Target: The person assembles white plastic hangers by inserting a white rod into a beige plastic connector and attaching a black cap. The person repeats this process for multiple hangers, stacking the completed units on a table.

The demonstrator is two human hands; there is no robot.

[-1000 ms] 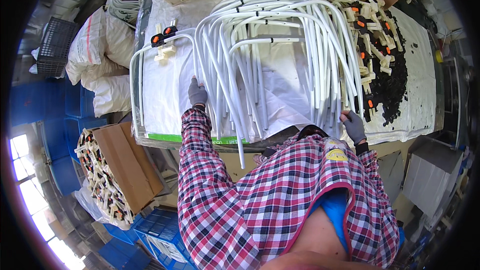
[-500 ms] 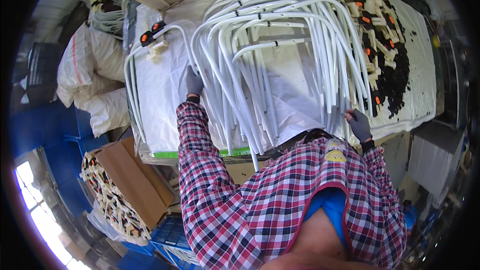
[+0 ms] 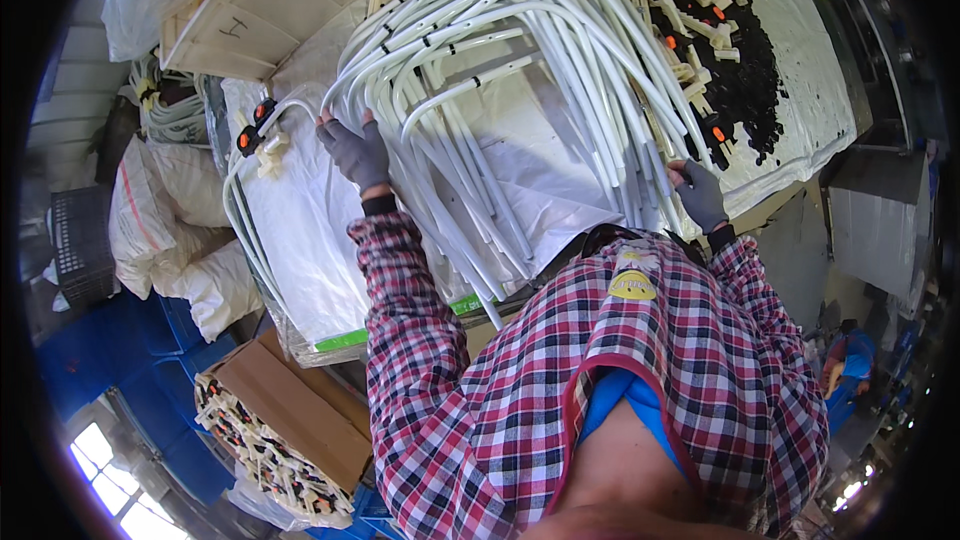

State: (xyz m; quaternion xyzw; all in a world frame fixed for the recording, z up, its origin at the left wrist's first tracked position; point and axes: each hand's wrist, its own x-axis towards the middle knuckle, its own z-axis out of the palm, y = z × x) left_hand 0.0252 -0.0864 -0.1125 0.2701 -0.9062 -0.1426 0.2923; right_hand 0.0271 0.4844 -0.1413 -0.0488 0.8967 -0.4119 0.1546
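A stack of bent white metal tubes [image 3: 590, 70] with black marks lies on the white-covered table. My left hand [image 3: 358, 155], in a grey glove with bare fingertips, is over the stack's left side, thumb and fingers apart. Its fingertips come close to the bend of a separate white tube [image 3: 292, 106], which carries black-and-orange clamps [image 3: 256, 126] and a cream plastic piece [image 3: 270, 153]. At the stack's right side my gloved right hand [image 3: 702, 198] has its fingers curled against the lower leg of a tube; the exact grip is partly hidden.
Cream plastic fittings [image 3: 690, 70] and small black parts [image 3: 750, 100] are heaped at the table's right. A cream crate [image 3: 270, 5] stands at the back left. White sacks [image 3: 165, 210] and a cardboard box [image 3: 290, 405] beside more fittings stand to the left.
My left hand has left the tube leg it was at, its fingers spreading. The view has turned, shifting the table's things leftward. My right hand stays by the tube ends, now slightly higher along them.
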